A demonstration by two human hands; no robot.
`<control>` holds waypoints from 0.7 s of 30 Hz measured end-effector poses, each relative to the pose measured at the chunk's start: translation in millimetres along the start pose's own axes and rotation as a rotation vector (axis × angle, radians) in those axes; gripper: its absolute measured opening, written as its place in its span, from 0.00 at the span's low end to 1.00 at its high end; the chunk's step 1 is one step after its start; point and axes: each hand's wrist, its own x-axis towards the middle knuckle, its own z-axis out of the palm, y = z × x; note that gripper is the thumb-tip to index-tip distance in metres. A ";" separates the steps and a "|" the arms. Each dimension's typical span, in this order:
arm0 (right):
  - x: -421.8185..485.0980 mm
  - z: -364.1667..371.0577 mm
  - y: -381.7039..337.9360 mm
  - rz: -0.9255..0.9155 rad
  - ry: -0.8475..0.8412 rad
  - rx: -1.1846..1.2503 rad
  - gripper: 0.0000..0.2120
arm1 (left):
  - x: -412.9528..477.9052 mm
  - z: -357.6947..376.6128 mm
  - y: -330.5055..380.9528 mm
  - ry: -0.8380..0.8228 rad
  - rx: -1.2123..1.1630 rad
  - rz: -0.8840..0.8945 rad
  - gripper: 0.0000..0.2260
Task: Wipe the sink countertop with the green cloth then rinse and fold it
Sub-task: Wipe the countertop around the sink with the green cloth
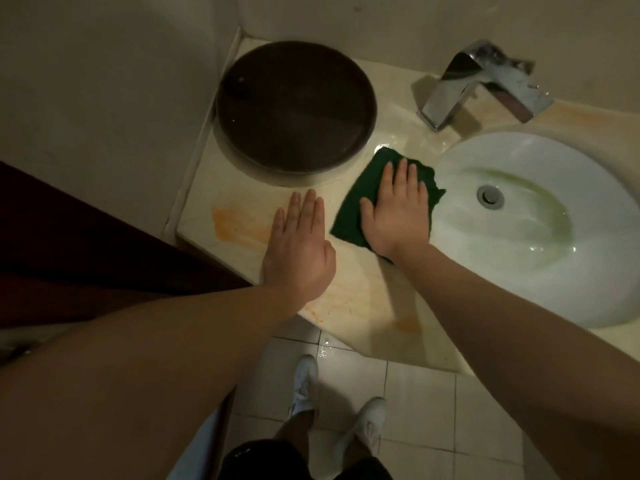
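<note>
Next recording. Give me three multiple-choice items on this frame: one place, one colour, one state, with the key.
1. Where does the green cloth lie? A on the countertop between the dark round tray and the basin; B in the basin; C draped on the tray.
2. What colour are the countertop stains? A blue; B orange; C black.
3. How does the right hand meet the cloth? A pinches a corner; B hovers off it; C presses it flat, fingers straight.
Key: A, it lies beside the basin rim; B, orange patch by the left hand; C, palm covers it.
</note>
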 end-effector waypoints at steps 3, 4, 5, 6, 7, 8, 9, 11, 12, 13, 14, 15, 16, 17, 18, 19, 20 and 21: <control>-17.6 3.3 -13.2 -0.038 0.009 -0.008 0.36 | 2.8 0.1 -0.5 -0.018 0.000 -0.006 0.29; -27.0 4.1 -16.5 -0.061 0.012 -0.001 0.36 | 3.8 -0.2 -0.8 -0.027 -0.001 -0.012 0.29; -39.0 6.1 -19.9 -0.080 0.017 0.005 0.36 | 4.1 -1.2 -1.0 -0.034 -0.004 -0.019 0.29; -52.7 9.1 -23.1 -0.101 0.023 0.005 0.36 | 4.3 -2.1 -1.5 -0.034 -0.016 -0.024 0.29; -68.2 12.4 -25.7 -0.126 0.026 0.003 0.35 | 4.1 -2.9 -1.9 -0.028 -0.039 -0.028 0.29; -84.3 15.8 -27.2 -0.152 0.022 0.009 0.35 | 4.0 -3.8 -2.0 -0.021 -0.064 -0.032 0.29; -99.6 18.6 -27.3 -0.177 0.011 0.022 0.35 | 4.1 -4.5 -1.9 -0.020 -0.072 -0.035 0.29; -125.8 23.3 -23.0 -0.223 -0.018 0.043 0.35 | 3.8 -3.4 0.4 -0.029 -0.021 -0.043 0.28; -136.4 24.6 -17.5 -0.240 -0.030 0.042 0.35 | 4.7 -2.1 2.2 -0.033 0.008 -0.042 0.29; -146.3 25.2 -8.4 -0.252 -0.038 0.035 0.35 | 5.1 -1.5 3.9 -0.038 0.024 -0.042 0.29; -155.8 25.5 4.5 -0.252 -0.047 0.025 0.35 | 4.4 -0.8 4.9 -0.039 0.034 -0.045 0.30; -164.5 25.3 21.5 -0.234 -0.048 0.011 0.35 | 3.3 -0.3 5.1 -0.034 0.042 -0.047 0.30; -173.0 24.9 42.7 -0.195 -0.042 -0.009 0.35 | 1.9 0.3 4.6 -0.031 0.046 -0.049 0.30; -180.9 23.8 66.9 -0.136 -0.034 -0.035 0.35 | 0.5 0.7 4.1 -0.029 0.047 -0.050 0.29; -187.4 22.9 90.5 -0.055 -0.026 -0.058 0.35 | -0.1 0.8 4.0 -0.024 0.049 -0.049 0.29; -192.2 22.0 109.5 0.035 -0.017 -0.069 0.35 | 0.0 1.1 4.2 -0.020 0.054 -0.046 0.29; -195.4 21.7 120.9 0.127 -0.004 -0.058 0.35 | 0.3 1.2 4.7 -0.020 0.056 -0.044 0.29; -195.4 21.9 122.1 0.218 0.007 -0.033 0.35 | 0.7 1.1 4.9 -0.027 0.057 -0.045 0.30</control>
